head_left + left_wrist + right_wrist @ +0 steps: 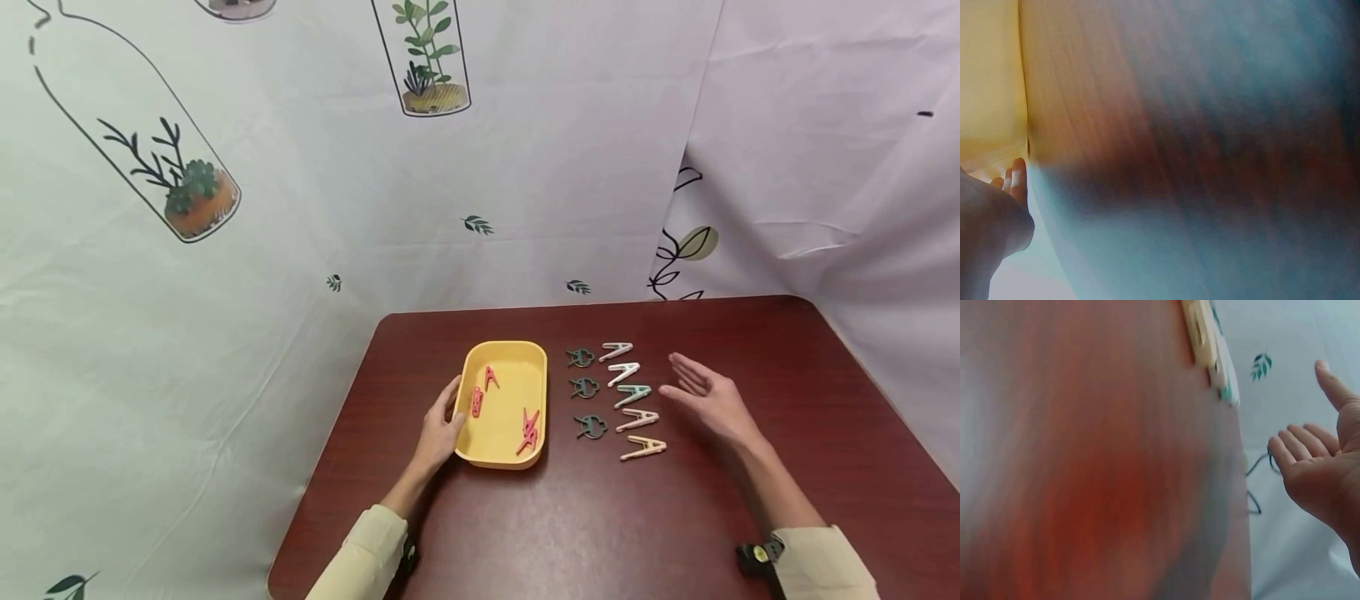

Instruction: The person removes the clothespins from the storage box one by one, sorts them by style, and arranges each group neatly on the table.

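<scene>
My left hand (437, 429) holds the left wall of a yellow plastic tray (501, 457), thumb at the rim and fingers along the outside. In the left wrist view that hand (997, 219) is beside the tray (991, 75). Several pink clothespins (476, 402) lie inside, some bunched at the lower right. My right hand (712, 402), fingers extended and thumb apart, hovers right of a column of clothespins, holding nothing. From top to bottom these are two white clothespins (623, 372), a green clothespin (632, 395), a pale pink clothespin (637, 419) and a yellow clothespin (643, 447).
Three dark green round-ended clips (584, 387) form a column between the tray and the clothespins. Everything lies on a dark red-brown table (585, 533). A white cloth backdrop (525, 183) with printed plants hangs behind the table's far edge.
</scene>
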{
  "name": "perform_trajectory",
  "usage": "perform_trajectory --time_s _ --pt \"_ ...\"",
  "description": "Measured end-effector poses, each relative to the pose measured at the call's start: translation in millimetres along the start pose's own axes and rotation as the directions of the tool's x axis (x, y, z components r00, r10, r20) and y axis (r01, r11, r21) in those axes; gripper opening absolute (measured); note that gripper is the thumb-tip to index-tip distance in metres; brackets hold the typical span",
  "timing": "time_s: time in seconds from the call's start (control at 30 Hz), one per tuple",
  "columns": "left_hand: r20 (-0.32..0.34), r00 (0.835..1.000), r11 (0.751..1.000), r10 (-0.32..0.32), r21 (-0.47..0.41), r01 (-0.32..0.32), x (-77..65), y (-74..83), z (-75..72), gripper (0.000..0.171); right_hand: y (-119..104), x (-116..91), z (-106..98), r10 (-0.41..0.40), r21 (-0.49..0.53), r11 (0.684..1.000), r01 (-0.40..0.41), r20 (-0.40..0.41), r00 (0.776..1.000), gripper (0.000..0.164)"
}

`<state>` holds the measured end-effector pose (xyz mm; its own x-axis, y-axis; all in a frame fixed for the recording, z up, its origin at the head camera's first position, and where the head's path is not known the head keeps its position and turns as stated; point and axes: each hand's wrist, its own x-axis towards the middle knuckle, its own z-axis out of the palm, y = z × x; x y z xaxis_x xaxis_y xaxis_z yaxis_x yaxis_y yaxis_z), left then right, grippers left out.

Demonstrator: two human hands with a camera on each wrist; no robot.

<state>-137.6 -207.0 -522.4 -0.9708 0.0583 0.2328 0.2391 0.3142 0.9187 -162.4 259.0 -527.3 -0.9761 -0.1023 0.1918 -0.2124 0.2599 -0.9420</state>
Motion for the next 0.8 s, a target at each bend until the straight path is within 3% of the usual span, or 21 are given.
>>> perform_trajectory --time_s 0.23,0.5,0.6,0.8 --pt "-0.001 1.0 1.0 -0.004 0.009 0.004 0.9 0.7 -0.6 0.064 -19.2 28.1 45.2 0.001 0.092 0.996 -0.005 0.052 0.999 0.085" --pt "0.006 1.0 1.0 -0.015 0.005 0.015 0.8 0.1 0.3 0.065 -40.2 49.9 108.9 -0.014 0.058 0.998 0.008 0.119 0.993 0.092" --pt "0.006 1.0 1.0 -0.018 -0.003 0.018 0.6 0.4 1.0 0.065 -49.5 55.0 131.2 0.002 0.022 1.0 -0.004 0.106 0.994 0.093" --pt "0.007 1.0 1.0 -0.013 -0.016 0.013 0.2 -1.0 1.4 0.065 -70.1 60.7 173.6 0.048 -0.053 0.997 -0.048 -0.003 0.999 0.091"
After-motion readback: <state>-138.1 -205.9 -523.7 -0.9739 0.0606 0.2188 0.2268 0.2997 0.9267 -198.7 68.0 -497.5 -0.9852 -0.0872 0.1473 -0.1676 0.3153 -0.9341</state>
